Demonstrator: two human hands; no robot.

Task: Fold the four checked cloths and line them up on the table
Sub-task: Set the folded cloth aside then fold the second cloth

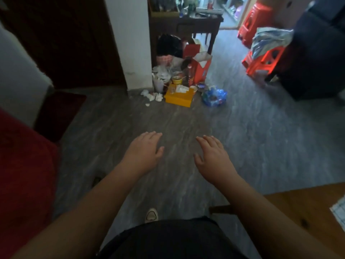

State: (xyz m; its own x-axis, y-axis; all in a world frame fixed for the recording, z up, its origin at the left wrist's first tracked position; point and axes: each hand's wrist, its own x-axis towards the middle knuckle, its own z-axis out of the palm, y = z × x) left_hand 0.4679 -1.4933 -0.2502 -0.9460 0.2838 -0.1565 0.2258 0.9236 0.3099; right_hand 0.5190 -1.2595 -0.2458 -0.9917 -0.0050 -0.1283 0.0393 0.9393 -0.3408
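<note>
— Grey floor [186, 118] fills my view. Where's a checked cloth [338, 212]?
— Frame's lower right edge, on the wooden table [298, 212]. My left hand [143, 152] and right hand [212, 159] hover flat, empty; right's nearer.

Clad in a plain black garment [173, 240] of matte cloth, shod in one visible pale off-white shoe [151, 215] with a rounded toe and darker trim, bare-armed down to the left hand [143, 152] and the right hand [212, 159]

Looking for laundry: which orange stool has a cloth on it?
The nearer stool; a pale blue cloth drapes its top, while the farther stool shows none.
</note>
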